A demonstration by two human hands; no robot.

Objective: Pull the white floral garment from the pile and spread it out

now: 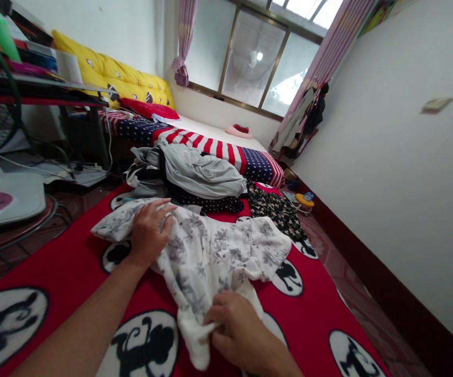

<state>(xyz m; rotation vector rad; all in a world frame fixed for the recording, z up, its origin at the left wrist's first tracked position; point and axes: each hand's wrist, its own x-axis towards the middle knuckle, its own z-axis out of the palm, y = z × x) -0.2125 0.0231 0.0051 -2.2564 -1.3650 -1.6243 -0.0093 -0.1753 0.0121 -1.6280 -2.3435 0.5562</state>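
Red blanket (69, 262): clothes heap (202, 173) beyond white garment (210, 246), dark cloth (275, 209) beside heap.

Spreads out as a red blanket (312, 314), printed with dark monkeys in white ovals. Bears a rumpled white garment (198, 251) with grey flowers across its middle. Carries, just behind that, a heap of clothes (206, 170), grey on top and dotted black below, and, at the far right, a dark floral cloth (275, 209).

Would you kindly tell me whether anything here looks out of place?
Nothing looks spilled or damaged. The gray clothing lies jumbled rather than folded at the far end of the red blanket, and the white floral garment is rumpled where the right hand pinches it.
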